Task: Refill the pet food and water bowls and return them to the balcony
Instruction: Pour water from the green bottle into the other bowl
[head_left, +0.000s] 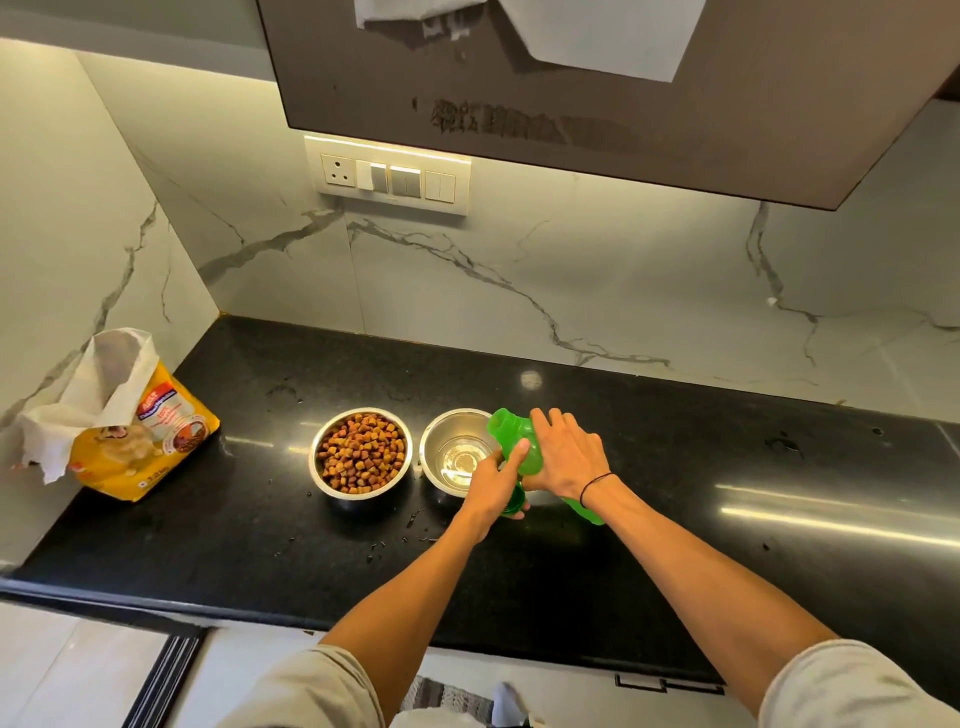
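Two steel bowls stand side by side on the black counter. The left bowl (360, 452) is full of brown kibble. The right bowl (457, 451) has a little water in its bottom. A green plastic bottle (511, 430) is tilted with its mouth over the water bowl's right rim. My right hand (566, 451) grips the bottle's body from above. My left hand (493, 486) holds the bottle's green cap low in its fingers, with the thumb against the bottle.
An opened yellow pet food bag (132, 426) with a torn white top leans in the left corner. Small crumbs lie on the black counter (727, 493) in front of the bowls. A switch panel (389, 176) is on the marble wall, under a dark overhead cabinet.
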